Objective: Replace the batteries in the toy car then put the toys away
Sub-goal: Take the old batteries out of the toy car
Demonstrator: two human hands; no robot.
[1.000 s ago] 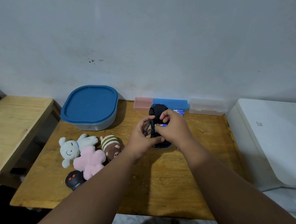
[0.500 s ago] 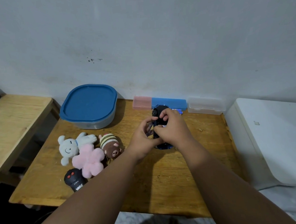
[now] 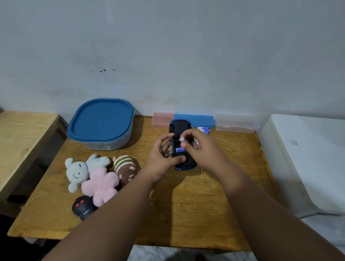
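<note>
The toy car [image 3: 180, 128] lies upside down on the wooden table [image 3: 192, 205], its dark underside up and its battery bay open with a blue battery inside. My left hand [image 3: 159, 161] grips the car's left side. My right hand [image 3: 201, 148] pinches a battery [image 3: 182, 139] by its end, tilted up out of the bay. Several spare blue batteries [image 3: 204, 129] lie just right of the car. A white plush [image 3: 79, 168], a pink plush [image 3: 100, 183], a striped brown plush [image 3: 125, 167] and a black remote [image 3: 83, 207] lie at the left.
A tub with a blue lid [image 3: 101, 124] stands at the back left. Pink [image 3: 163, 118], blue [image 3: 199, 119] and clear [image 3: 235, 122] small boxes line the wall. A second wooden table [image 3: 12, 140] is at left, a white appliance [image 3: 318, 157] at right.
My right hand has lifted off the car's underside and now holds one battery tilted up out of the bay. The left hand keeps its hold on the car.
</note>
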